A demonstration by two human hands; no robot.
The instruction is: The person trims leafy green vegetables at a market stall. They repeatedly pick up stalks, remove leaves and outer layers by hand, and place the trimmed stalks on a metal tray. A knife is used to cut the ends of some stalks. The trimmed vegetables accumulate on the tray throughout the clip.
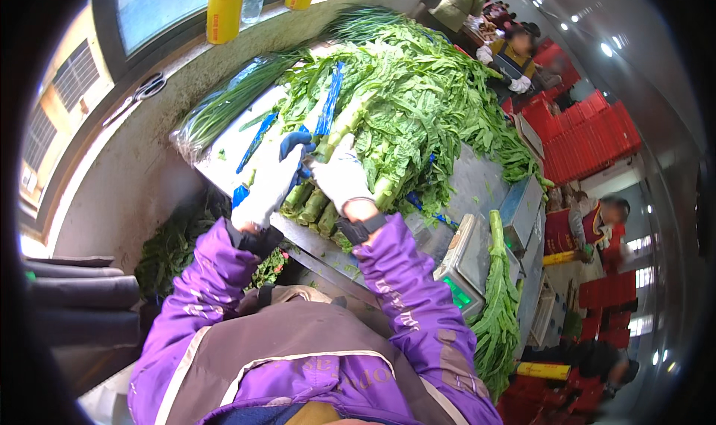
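My left hand (274, 179), in a white glove with blue-coated fingers, is over the near left part of the table. Its fingers are bent close to the stems; what lies between them is hidden. Beside it my right hand (341, 173), gloved in the same way, rests on thick green stems (313, 205) of celtuce laid side by side. Blue tape strips (330, 100) lie among the stems, and further blue strips are left of my left hand. A large heap of leafy celtuce (414, 100) spreads beyond both hands.
Bundled green onions (235, 103) lie at the table's left. A digital scale (464, 262) stands at right beside a loose celtuce (497, 290). Scissors (150, 86) rest on the windowsill. Several people and stacked red crates (593, 139) are farther right.
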